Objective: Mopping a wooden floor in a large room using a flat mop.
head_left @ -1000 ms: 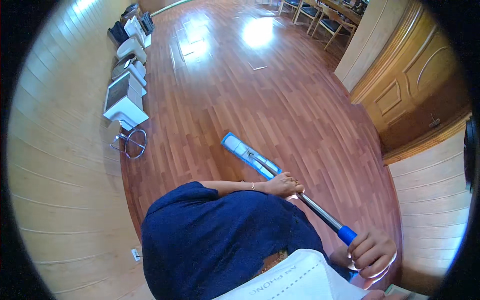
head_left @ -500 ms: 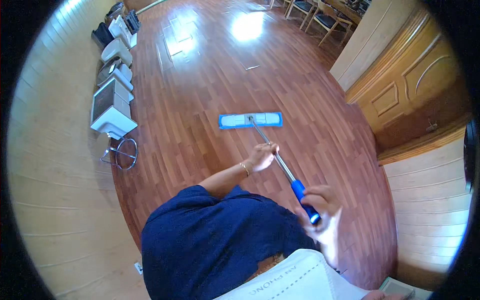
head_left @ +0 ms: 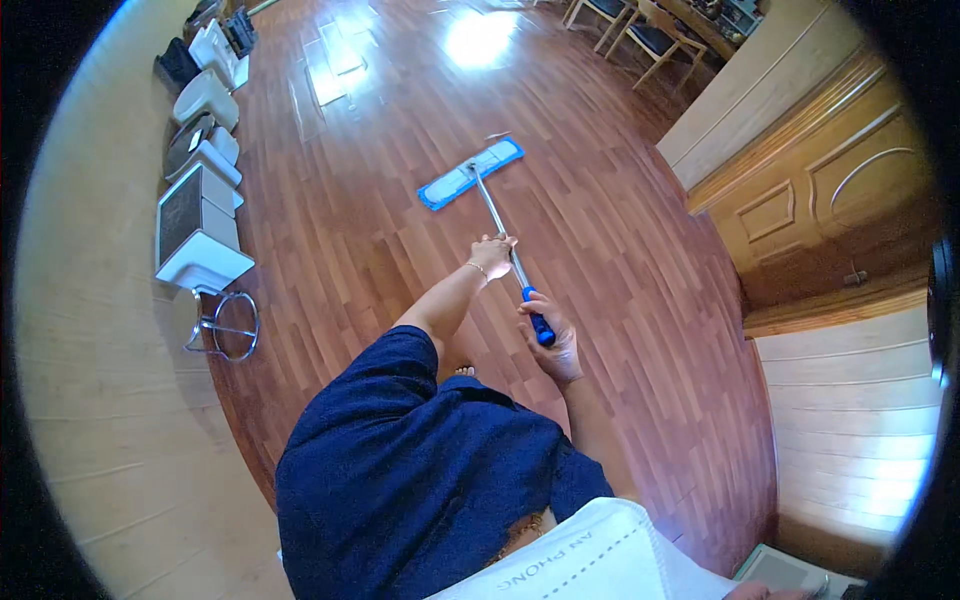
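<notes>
A flat mop (head_left: 472, 174) lies with its wide blue-edged head on the wood floor ahead of me, turned at a slant with its right end farther off. Its silver pole runs back toward me and ends in a blue grip (head_left: 540, 325). My left hand (head_left: 492, 257), a bracelet at its wrist, is closed round the metal pole about midway. Lower down, my right hand (head_left: 555, 340) wraps the blue grip near its end. Both arms reach forward, the left one straighter.
Along the left wall stand a chrome-framed stool (head_left: 228, 325), a white cabinet-like unit (head_left: 205, 225) and a white rounded seat (head_left: 207, 100). A wooden door (head_left: 810, 200) is on the right. Wooden chairs (head_left: 660, 45) stand by a table at the far right. Flat sheets (head_left: 335, 75) lie on the far floor.
The mop head has moved forward and slightly left, and has turned from level to slanted. Both hands have gone forward with the pole, the right hand also shifting left.
</notes>
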A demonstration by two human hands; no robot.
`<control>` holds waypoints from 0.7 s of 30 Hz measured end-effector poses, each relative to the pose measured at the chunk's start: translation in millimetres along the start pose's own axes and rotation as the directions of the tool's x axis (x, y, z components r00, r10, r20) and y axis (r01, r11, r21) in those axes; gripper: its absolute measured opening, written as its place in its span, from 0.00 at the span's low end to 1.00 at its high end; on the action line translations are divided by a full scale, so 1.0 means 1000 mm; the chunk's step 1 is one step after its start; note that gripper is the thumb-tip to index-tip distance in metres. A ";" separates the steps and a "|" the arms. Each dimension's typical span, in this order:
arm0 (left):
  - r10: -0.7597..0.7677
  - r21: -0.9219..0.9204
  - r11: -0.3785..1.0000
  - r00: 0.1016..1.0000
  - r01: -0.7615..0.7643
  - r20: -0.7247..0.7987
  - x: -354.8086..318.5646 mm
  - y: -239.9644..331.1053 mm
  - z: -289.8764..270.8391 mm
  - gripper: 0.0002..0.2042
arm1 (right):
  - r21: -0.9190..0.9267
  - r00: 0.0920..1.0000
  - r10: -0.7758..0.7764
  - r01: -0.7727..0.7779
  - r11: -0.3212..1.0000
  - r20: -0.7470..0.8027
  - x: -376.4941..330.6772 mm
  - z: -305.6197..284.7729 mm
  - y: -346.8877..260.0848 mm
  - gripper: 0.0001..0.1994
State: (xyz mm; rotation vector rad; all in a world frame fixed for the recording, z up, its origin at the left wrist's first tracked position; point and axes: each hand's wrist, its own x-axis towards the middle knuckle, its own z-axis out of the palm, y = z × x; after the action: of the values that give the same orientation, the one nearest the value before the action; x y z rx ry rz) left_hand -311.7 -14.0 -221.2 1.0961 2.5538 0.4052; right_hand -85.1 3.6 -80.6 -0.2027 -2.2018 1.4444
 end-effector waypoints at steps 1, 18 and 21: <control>0.004 0.034 0.999 1.000 -0.005 0.020 0.001 0.003 -0.001 0.17 | 0.021 0.999 0.031 -0.032 0.999 0.038 -0.002 -0.004 0.005 0.13; 0.926 -0.531 0.368 0.352 -0.763 0.135 -0.047 0.137 0.039 0.15 | 0.077 0.777 -0.082 0.165 0.983 -0.625 -0.154 -0.115 -0.132 0.20; 0.949 -0.493 0.315 0.251 -0.811 0.193 -0.061 0.164 0.050 0.17 | -0.046 0.707 -0.157 0.174 0.984 -0.690 -0.166 -0.116 -0.151 0.24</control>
State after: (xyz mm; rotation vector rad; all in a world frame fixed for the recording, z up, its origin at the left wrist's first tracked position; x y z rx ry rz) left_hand -145.9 56.1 -192.0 2.1499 1.1055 0.6534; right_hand 135.2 -29.5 37.7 -0.4465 -1.5319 1.0498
